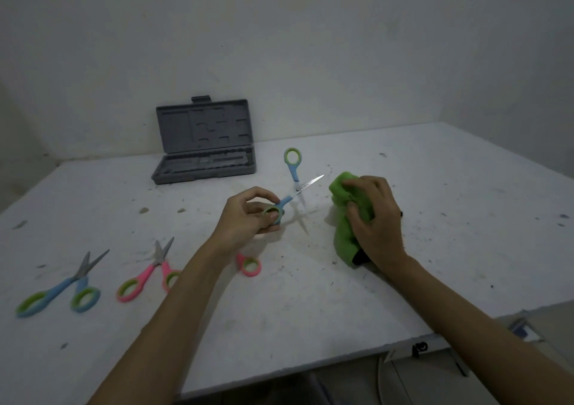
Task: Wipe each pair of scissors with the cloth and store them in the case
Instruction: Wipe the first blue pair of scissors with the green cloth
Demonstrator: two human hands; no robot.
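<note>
Nearest the camera, two bare forearms reach out over the white table (310, 305), and the action is at their ends: the left hand (245, 215) pinches one handle ring of the blue scissors (295, 184), thumb and fingers curled round that loop, lifting them with the blades spread wide open, the other ring sticking up and away. The right hand (372, 215) is closed on the green cloth (344, 193), bunching it just beside the upper blade, not touching it yet. These look light and stiff, plastic handles, thin metal blades with sharp points, so the rings are the safe place to hold, and the soft cloth should fold round a blade easily; wiping from pivot to tip seems wisest. Now the count: four pairs of scissors in all, it seems, namely the held one, a second blue pair (62, 289) at far left, a pink pair (149, 274) beside it, and one more pink ring (250, 266) peeking from under the left forearm. One cloth. One grey case (205, 143), lid open, at the back by the wall; its tray seems to hold none yet.
</note>
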